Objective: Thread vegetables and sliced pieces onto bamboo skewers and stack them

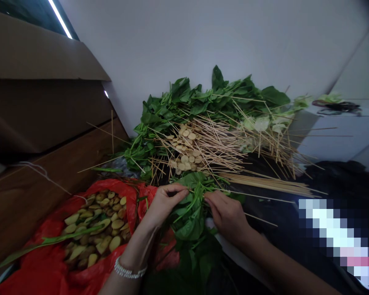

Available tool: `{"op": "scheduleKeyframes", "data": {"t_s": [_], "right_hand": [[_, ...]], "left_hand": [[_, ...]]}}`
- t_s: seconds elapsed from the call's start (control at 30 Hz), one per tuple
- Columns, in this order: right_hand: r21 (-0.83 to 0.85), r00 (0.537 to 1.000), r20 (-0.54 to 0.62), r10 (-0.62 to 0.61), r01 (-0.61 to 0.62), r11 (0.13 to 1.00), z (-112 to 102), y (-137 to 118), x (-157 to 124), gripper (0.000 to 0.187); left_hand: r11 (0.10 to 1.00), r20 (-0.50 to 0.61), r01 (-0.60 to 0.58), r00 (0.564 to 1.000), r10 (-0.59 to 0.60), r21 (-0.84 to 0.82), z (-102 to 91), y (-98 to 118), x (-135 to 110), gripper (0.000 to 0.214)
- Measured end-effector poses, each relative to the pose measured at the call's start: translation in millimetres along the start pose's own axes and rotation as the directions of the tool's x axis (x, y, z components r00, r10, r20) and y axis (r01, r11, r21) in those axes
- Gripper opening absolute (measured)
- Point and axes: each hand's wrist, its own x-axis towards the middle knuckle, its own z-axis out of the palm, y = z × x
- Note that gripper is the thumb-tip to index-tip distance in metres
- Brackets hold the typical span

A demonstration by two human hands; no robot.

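My left hand (pixel 164 203) is closed in a pinch on a bunch of green leaves (pixel 190 213) in front of me, a beaded bracelet (pixel 127 271) on its wrist. My right hand (pixel 227 215) is closed too, fingers pressed on the same leaves from the right. A thin bamboo skewer (pixel 258 219) sticks out past my right hand. Beyond my hands lies a heap of leafy greens (pixel 199 100) with several skewers (pixel 221 151) of round pale slices (pixel 186 151) laid on top.
A red plastic bag (pixel 49 266) at the lower left holds several yellow-brown cut pieces (pixel 98 223). Brown cardboard (pixel 46 123) rises at the left. A bundle of bare skewers (pixel 270 184) lies on the dark surface at the right. A white wall stands behind.
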Motion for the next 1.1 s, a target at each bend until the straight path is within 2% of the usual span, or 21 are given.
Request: {"op": "scheduleKeyframes", "data": {"t_s": [0.17,0.3,0.37,0.43,0.47,0.57,0.67,0.8,0.87,0.97,1.03,1.1], "right_hand": [[0.004,1.0,0.024,-0.001,0.001,1.0,1,-1,-1,0.024],[0.021,1.0,0.013,0.014,-0.015,1.0,-1,-3,2,0.023],[0.023,1.0,0.002,0.023,-0.023,0.999,-2,-4,3,0.023],[0.017,1.0,-0.009,0.028,-0.028,0.999,-3,-5,4,0.024],[0.015,1.0,-0.011,0.029,-0.029,0.999,-3,-5,4,0.024],[0.025,1.0,-0.021,0.021,-0.02,0.999,-4,-3,5,0.021],[0.037,1.0,-0.023,0.008,-0.007,0.999,-6,0,8,0.019],[-0.014,1.0,-0.002,0.007,-0.007,1.0,-12,8,13,0.021],[-0.055,0.999,0.049,0.018,-0.015,0.998,-20,12,18,0.024],[-0.047,0.972,0.213,0.099,-0.091,0.995,-44,11,28,0.026],[0.021,0.923,0.345,0.173,-0.192,0.981,-66,5,35,0.026],[0.114,0.841,0.485,0.241,-0.334,0.936,-88,-3,39,0.026]], "left_hand": [[1.0,0.075,0.011,0.997,-0.012,0.009,3.8,-2,-2,0.015],[1.0,0.032,0.003,0.999,-0.003,0.011,5.7,-3,-3,0.018],[0.999,0.048,-0.03,0.998,0.028,0.041,5.8,-2,-5,0.027],[0.99,0.121,-0.075,0.991,0.061,0.116,6.3,0,-7,0.038],[0.982,0.169,-0.098,0.983,0.071,0.161,6.9,1,-8,0.037],[0.963,0.241,-0.132,0.968,0.074,0.234,8.1,5,-11,0.02],[0.979,0.166,-0.076,0.985,0.045,0.187,5.8,8,-13,0.019],[1.0,0.059,0.021,0.998,-0.02,-0.012,-4.0,11,-10,0.027],[0.993,0.024,0.041,0.999,-0.038,-0.11,-10.0,10,-8,0.031],[0.98,-0.057,0.053,0.996,-0.064,-0.191,-17.4,7,-5,0.035],[0.971,-0.091,0.055,0.993,-0.078,-0.234,-20.5,5,-3,0.035],[0.964,-0.102,0.05,0.992,-0.079,-0.262,-22.2,4,-2,0.034]]}}
